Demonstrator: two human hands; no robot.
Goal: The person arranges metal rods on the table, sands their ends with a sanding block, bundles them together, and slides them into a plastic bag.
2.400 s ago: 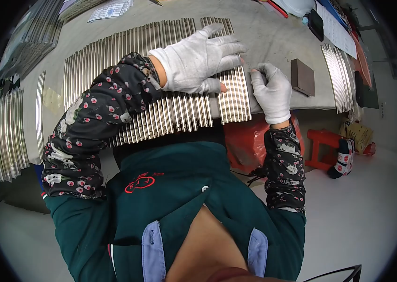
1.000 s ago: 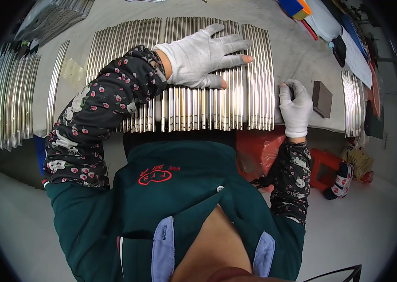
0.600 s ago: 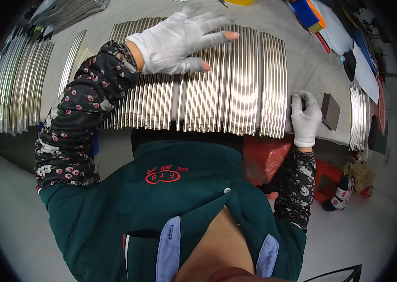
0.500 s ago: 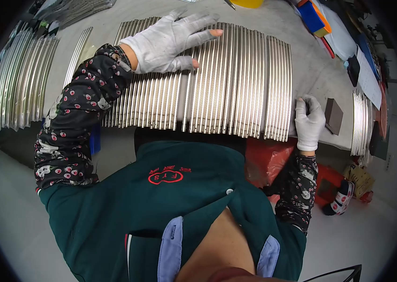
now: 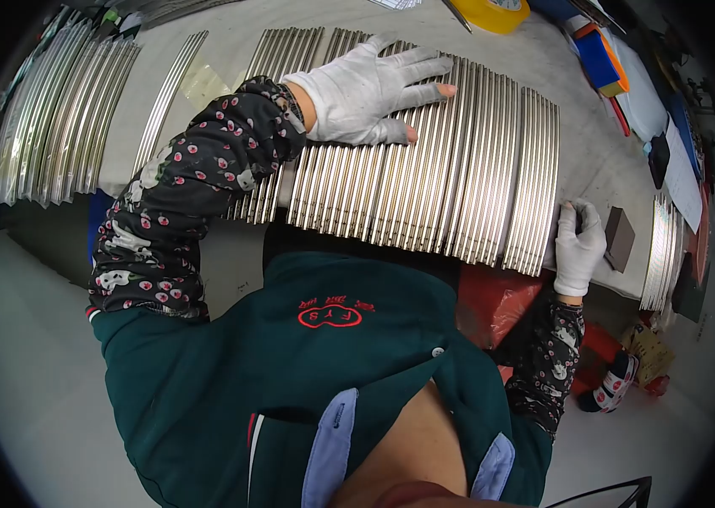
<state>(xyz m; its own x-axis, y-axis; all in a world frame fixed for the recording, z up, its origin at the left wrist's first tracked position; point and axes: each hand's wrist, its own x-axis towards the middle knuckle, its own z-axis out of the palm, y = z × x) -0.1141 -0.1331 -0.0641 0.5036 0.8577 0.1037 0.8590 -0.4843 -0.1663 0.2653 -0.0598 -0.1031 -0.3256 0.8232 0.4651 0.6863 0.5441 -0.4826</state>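
A wide row of slim, shiny metal rods (image 5: 425,186) lies side by side on the grey table, running away from me, with narrow gaps between some groups. My left hand (image 5: 374,93), in a white glove with bare thumb and fingertip showing, rests flat across the rods with fingers spread. A smaller group of rods (image 5: 258,195) lies left of a gap, partly under my left forearm. At the table's front edge, just right of the row, my right hand (image 5: 579,245) is gloved too. Its fingers curl toward the thumb; anything between them is hidden.
Plastic-wrapped rod bundles (image 5: 44,127) lie at the far left, beside a few loose rods (image 5: 170,97). A dark block (image 5: 620,240) sits right of my right hand, with more thin rods (image 5: 660,254) beyond. Yellow tape (image 5: 493,15) and a blue-orange object (image 5: 601,59) are at the back.
The whole view has shifted. My left hand has slid rightward over the row, and a gap among the rods now lies further left, with fewer rods beyond it. My right hand keeps its place.
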